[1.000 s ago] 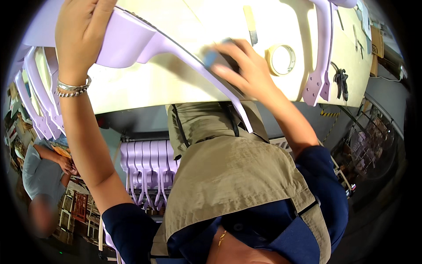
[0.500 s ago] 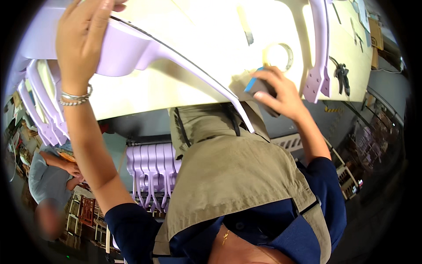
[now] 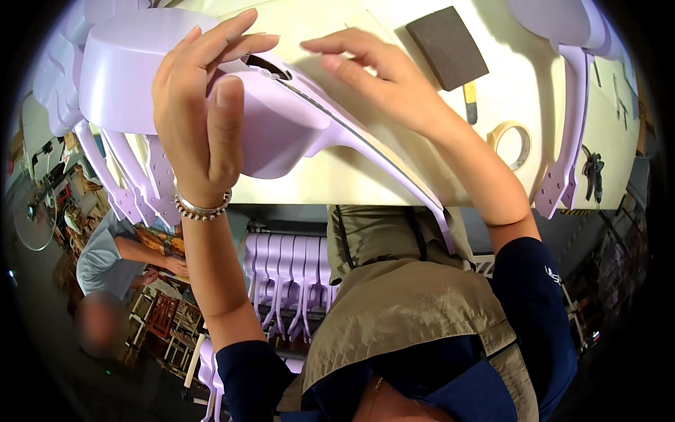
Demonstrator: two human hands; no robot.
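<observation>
A lilac ukulele [image 3: 281,144] lies tilted at the table's near edge, its neck reaching down toward my apron. The dark sound hole shows on the face turned away from me. My left hand [image 3: 204,112] is at its body, thumb and fingers stretched out; whether the palm presses on it I cannot tell. Past the neck, my right hand [image 3: 380,77] hovers with nothing in it, fingers apart and a little blurred. Beyond that hand a dark grey sanding block [image 3: 448,48] rests on the cream table [image 3: 281,191].
Right of my forearm are a tape roll [image 3: 512,144], a yellow-handled cutter [image 3: 470,102], another lilac instrument [image 3: 573,119] and a black clamp [image 3: 593,176]. More lilac instruments [image 3: 130,165] crowd the left; several hang on a rack [image 3: 288,271] below. A co-worker [image 3: 109,257] is at lower left.
The sanding block has left my right hand and lies on the table. My right hand has moved left and away, toward the ukulele's body. More of the ukulele shows now.
</observation>
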